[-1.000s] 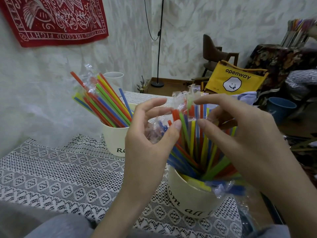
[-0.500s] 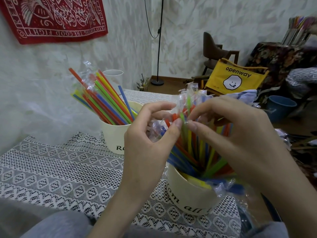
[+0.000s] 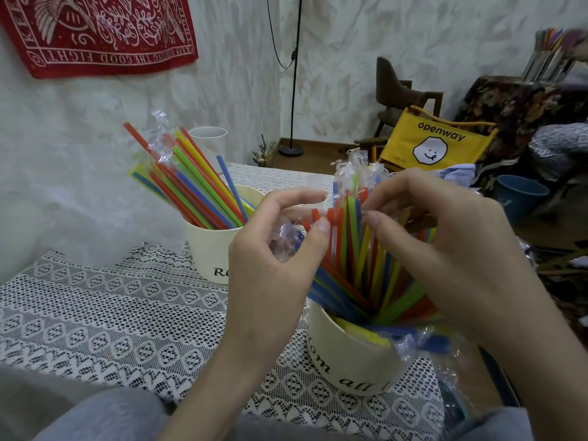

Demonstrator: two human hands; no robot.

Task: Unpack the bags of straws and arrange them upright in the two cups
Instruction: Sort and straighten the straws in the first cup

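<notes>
Nearby, both hands [image 3: 366,249] pinch wrapped straws [image 3: 350,249] in the near cup [image 3: 350,361], hiding them.

- The left hand [image 3: 270,268] is bare: no ring, watch or glove shows on it or on its wrist.
- The right hand [image 3: 451,265] is likewise bare, with short, plain nails.
- Both forearms are uncovered.
- A grey sleeve [image 3: 105,418], of soft plain fabric, shows at 7 o'clock.
- More of the same grey fabric shows at 5 o'clock.
</notes>
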